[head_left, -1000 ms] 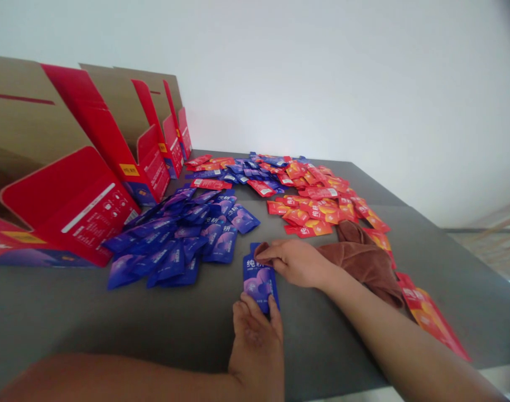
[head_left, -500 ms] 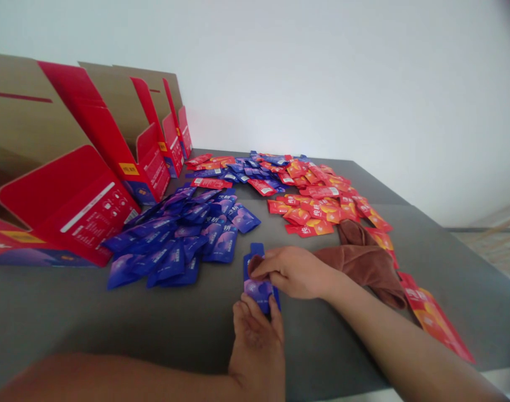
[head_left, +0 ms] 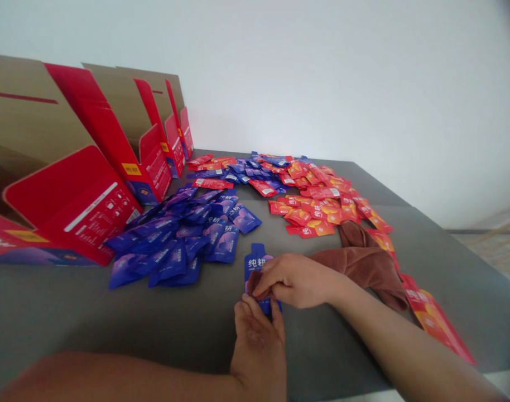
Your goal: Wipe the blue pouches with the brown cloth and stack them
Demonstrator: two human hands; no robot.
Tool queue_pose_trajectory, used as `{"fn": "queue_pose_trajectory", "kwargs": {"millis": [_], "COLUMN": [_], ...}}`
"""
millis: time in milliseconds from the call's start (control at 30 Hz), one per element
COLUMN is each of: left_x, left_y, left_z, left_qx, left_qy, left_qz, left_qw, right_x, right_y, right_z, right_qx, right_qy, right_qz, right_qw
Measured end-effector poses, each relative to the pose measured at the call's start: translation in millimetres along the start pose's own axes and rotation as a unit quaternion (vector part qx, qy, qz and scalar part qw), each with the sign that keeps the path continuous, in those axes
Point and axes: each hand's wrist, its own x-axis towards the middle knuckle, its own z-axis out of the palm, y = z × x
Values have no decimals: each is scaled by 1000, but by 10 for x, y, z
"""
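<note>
A blue sachet lies flat on the grey table, its spout end pointing away from me. My left hand grips its near end between thumb and fingers. With closed fingers my right hand presses a bunched corner of a brown cloth onto the middle of the sachet. The rest of the cloth trails out to the right, behind that hand and wrist. Just left of the sachet is a heap of blue sachets.
Red and orange sachets spread over the back right, mixed with blue ones at the back. One red sachet lies near the right edge. Open red cartons stand in a row along the left. A white wall rises behind the table.
My right hand has slid the cloth corner down the sachet toward me, uncovering the white lettering near its top. The left hand keeps its hold.
</note>
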Motion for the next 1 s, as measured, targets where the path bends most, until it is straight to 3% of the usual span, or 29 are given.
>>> {"fn": "queue_pose_trajectory", "kwargs": {"millis": [167,300,400,567,633,867,1000], "left_x": [6,10,6,-3,-2,-16,-12], "left_y": [1,-8,-14,-17,-19,-13,-6], "left_z": [-17,-40,-38,-9,-7,-23,-14], "left_qx": [26,38,37,33,29,33,44], "left_qy": [-9,-27,-30,-19,-16,-17,-8], "left_qz": [-7,-1,4,2,6,-2,-2], "left_qw": [1000,999,999,999,999,999,999], "right_x": [19,9,-6,-12,-4,28,13], "right_y": [104,173,154,58,43,181,178], "right_z": [-8,-36,-49,-40,-28,-26,-39], "right_qx": [-67,-103,-94,1,19,-49,-67], "right_qy": [79,95,86,20,2,98,99], "right_qz": [100,158,133,11,-5,133,135], "right_qw": [990,977,983,1000,1000,985,984]}}
